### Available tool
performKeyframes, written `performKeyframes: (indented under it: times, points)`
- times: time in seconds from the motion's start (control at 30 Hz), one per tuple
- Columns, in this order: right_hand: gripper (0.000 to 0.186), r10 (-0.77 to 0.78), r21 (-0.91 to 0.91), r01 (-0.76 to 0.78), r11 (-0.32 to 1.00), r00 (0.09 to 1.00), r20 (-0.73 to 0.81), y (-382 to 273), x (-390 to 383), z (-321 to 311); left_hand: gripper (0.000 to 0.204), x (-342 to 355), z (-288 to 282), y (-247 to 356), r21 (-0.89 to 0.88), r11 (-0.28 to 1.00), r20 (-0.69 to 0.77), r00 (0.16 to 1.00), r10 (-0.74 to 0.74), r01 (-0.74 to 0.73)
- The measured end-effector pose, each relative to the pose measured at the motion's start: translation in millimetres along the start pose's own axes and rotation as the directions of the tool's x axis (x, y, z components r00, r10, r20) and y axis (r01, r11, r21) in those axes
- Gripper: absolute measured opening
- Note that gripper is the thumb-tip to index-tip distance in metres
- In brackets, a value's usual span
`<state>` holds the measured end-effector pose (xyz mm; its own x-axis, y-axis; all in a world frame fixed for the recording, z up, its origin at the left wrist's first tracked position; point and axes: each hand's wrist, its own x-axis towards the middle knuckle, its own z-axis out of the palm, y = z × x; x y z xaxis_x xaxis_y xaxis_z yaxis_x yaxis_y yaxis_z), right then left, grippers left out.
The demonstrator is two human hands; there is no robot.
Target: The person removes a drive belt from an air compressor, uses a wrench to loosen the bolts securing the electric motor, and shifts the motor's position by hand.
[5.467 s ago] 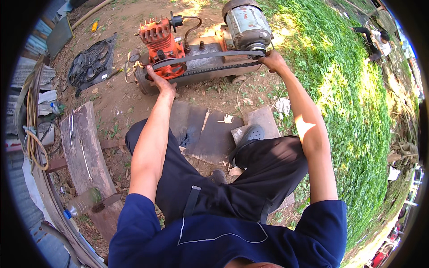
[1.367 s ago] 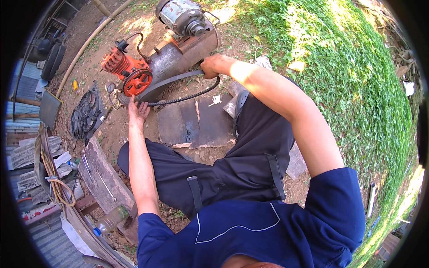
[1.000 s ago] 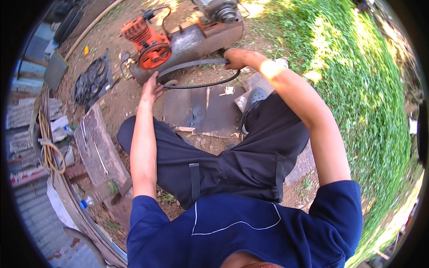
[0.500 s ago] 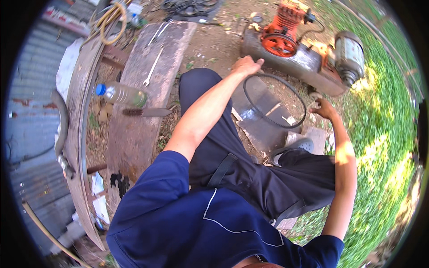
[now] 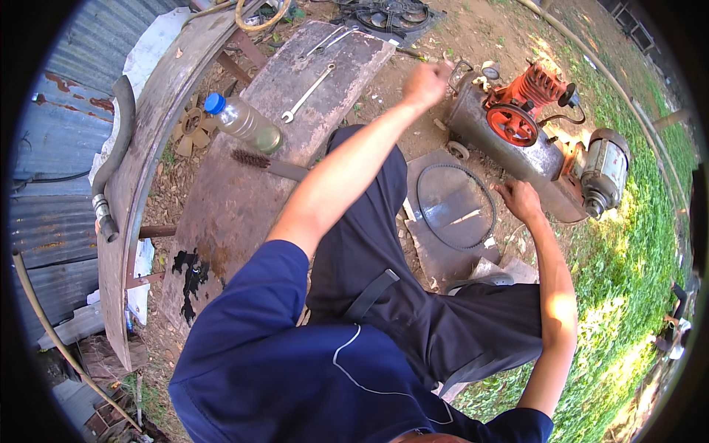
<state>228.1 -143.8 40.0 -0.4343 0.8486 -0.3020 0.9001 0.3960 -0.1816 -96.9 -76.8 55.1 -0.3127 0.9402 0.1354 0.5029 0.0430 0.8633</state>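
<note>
My left hand (image 5: 426, 85) is raised above the ground just left of the compressor tank (image 5: 487, 136); its curled fingers are blurred. My right hand (image 5: 518, 198), fingers loosely bent and apart, holds nothing and is near the tank's lower edge. A thin black belt (image 5: 418, 192) lies in a loop on a dark board (image 5: 436, 262) between my legs, free of both hands. On the tank are an orange pump head (image 5: 534, 90) with flywheel (image 5: 512, 125) and a grey motor (image 5: 605, 166), its pulley bare.
A weathered plank (image 5: 207, 214) at left holds wrenches (image 5: 307, 92), a bottle (image 5: 247, 124) and a wire brush (image 5: 269, 166). A rusty corrugated sheet (image 5: 63, 133) lines the left edge, a fan assembly (image 5: 388, 18) lies behind, and another person (image 5: 672, 328) is at far right.
The belt was between my hands and now lies on the board. Both hands have let it go, the left rising toward the tank's left end. My view has swung left.
</note>
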Motion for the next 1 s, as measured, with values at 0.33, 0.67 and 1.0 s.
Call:
performKeyframes:
  times: [0.33, 0.67, 1.0]
  points:
    - [0.024, -0.090, -0.013, 0.091, 0.996, 0.994, 0.058, 1.3, -0.2, -8.1, 0.033, 93.8, -183.6, -141.2, 0.735, 0.620, -0.270, 0.958, -0.102, 0.273]
    - [0.031, 0.083, -0.042, -0.077, 0.996, 0.983, 0.166, 27.1, -27.7, 2.0, 0.035, 91.8, -182.0, -132.8, 0.898, 0.437, -0.012, 0.994, -0.112, 0.060]
    - [0.032, 0.059, -0.063, -0.045, 0.997, 0.968, 0.242, 40.9, -22.7, 26.9, 0.028, 118.9, -172.6, -153.2, 0.963, 0.256, 0.122, 0.985, -0.124, -0.087]
